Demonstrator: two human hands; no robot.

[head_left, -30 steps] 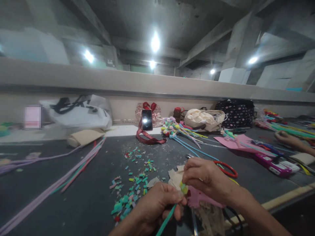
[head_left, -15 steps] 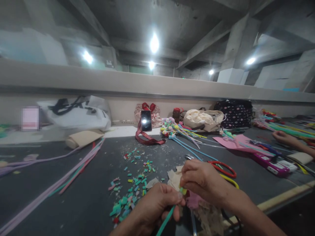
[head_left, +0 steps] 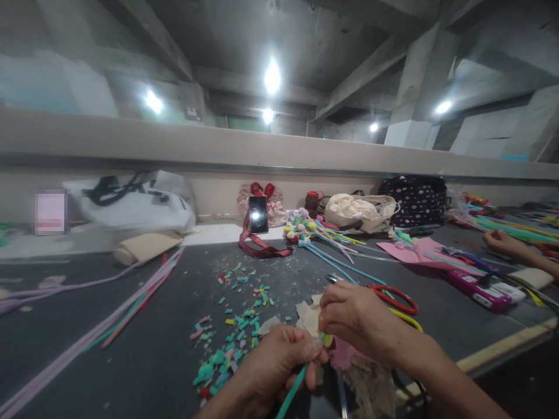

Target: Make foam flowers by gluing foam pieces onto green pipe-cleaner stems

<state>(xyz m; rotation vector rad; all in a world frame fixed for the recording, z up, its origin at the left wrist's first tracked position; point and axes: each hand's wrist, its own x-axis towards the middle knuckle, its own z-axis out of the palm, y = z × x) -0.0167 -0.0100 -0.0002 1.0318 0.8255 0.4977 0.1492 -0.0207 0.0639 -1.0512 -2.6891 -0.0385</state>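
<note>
The dark bench [head_left: 131, 326] carried a scatter of coloured scraps [head_left: 231, 343]. Over its near edge the left hand [head_left: 279, 366] was closed around a green stem [head_left: 292, 393]. The right hand [head_left: 353, 317] pinched a yellow bit [head_left: 325, 339] at the stem's tip. A slack pinch could likely drop the bit among the scraps.

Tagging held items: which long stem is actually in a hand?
The green stem, pinched in the left hand; the pink-lilac stems lie loose on the table, far left.

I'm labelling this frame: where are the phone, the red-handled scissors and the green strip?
phone [head_left: 258, 213], head view, middle of screen.
red-handled scissors [head_left: 410, 302], head view, red handle loop.
green strip [head_left: 292, 391], head view, its lower stretch.
</note>
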